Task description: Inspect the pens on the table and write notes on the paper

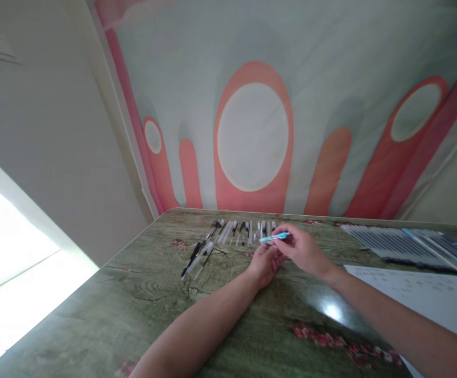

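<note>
A light blue pen (274, 237) is held almost level between the thumb and fingers of my right hand (301, 249), above the table. Just below and to the left, my left hand (265, 265) rests low over the tabletop with its fingers curled in. Whatever it may hold is hidden. Behind both hands lies a row of pen parts (234, 231): clear barrels, dark caps and thin pieces side by side. Left of the hands is a smaller group of black and clear pen parts (200, 258), lying at a slant.
At the right, many grey pens or refills (393, 244) lie side by side, with a few blue and white ones among them. A printed white sheet (425, 299) is under my right forearm. The wood-patterned table (141, 294) meets a wall with a pink design (252, 199).
</note>
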Demonstrator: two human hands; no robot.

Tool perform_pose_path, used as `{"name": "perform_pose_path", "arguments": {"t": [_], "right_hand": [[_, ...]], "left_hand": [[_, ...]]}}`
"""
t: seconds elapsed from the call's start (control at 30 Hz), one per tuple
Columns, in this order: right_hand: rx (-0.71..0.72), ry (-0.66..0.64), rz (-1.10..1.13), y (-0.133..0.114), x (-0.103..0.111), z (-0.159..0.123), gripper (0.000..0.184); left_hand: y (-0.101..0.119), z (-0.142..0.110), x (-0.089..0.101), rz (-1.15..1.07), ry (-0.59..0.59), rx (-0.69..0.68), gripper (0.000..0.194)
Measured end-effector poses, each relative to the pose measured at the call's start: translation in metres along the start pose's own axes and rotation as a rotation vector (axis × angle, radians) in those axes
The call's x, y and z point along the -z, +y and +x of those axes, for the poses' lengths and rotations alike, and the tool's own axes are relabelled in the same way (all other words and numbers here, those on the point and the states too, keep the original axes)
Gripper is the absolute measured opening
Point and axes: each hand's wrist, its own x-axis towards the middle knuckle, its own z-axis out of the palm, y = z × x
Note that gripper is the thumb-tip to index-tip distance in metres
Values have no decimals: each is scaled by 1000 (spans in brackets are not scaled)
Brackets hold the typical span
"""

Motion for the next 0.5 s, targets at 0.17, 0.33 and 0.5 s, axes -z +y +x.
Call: {"name": "perform_pose_path", "arguments": {"t": [0.17,0.33,0.5], "right_hand": [[-317,355,227,56,40,-43,34],[-432,432,359,85,46,-60,35],[-448,380,286,87,43,-63,35]], "left_hand": [[-1,6,3,34,160,-26,14],[2,6,3,15,215,-44,10],[4,6,2,18,211,-25,9]]}}
